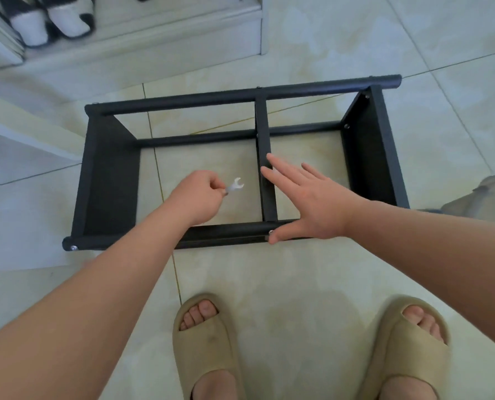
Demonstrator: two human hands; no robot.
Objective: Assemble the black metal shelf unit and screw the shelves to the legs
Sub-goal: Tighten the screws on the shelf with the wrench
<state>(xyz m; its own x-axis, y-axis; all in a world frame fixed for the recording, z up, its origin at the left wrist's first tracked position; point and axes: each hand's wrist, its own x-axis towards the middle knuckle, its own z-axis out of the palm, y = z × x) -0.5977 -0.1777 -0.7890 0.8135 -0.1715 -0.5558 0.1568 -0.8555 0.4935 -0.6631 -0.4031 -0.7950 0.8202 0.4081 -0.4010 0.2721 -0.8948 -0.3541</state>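
Observation:
The black metal shelf unit [373, 157] lies on its side on the tiled floor, with round legs running left to right and shelves standing as cross panels. My left hand [195, 194] grips a small silver flat wrench [236, 186] over the open frame. My right hand [309, 203] is spread flat with straight fingers over the middle shelf [262, 131]. Its thumb touches the near leg [229, 230] beside a silver screw head [271, 232]. Another screw [73, 248] shows at the near leg's left end.
My two feet in beige slides [208, 350] stand close in front of the frame. A white cabinet base with black-and-white shoes [53, 21] is at the far left. A grey-beige object [483, 197] sits right of the frame. Tiled floor surrounds everything.

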